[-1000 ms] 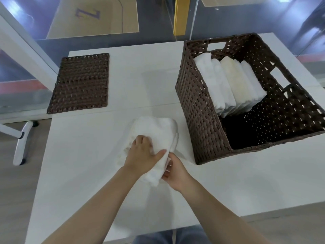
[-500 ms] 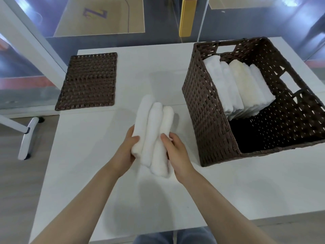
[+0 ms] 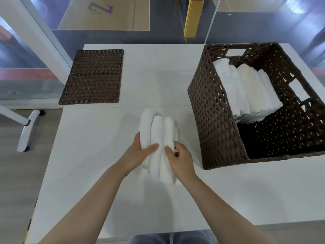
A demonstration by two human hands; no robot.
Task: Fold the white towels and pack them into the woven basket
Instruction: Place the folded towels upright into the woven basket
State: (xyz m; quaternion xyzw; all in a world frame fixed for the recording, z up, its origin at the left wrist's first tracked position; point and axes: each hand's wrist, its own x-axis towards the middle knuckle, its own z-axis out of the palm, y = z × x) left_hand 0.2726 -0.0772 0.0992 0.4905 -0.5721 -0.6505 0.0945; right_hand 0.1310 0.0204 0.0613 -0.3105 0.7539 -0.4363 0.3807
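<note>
Hands: left hand and right hand clasp the folded towel from either side, thumbs laid over its top, fingers wrapped round its flanks.
Folded towel: a triple-lobed white bundle, held on edge just above or on the worktop; I cannot tell if its underside touches. It sits left of the woven basket, apart from it.
Woven basket: dark brown, on the right side of the worktop, tipped so its opening faces the camera. Packed towels stand in a row against the far left corner; the near half is bare.
Woven mat: flat at the far left, well apart from the work.
Risk, unfolding: the grip is near the bundle's closer end only, so the far lobes could splay or flop open during a lift.
Risk, snagging: the basket's near wall stands between bundle and gap; a low carry could catch the terry on the rim.
Risk, toppling the row: the packed towels lean unsupported on their near side; pushing the new one in hard could knock them over.
Risk, basket shift: it appears light and tilted, so a shove could slide it.
</note>
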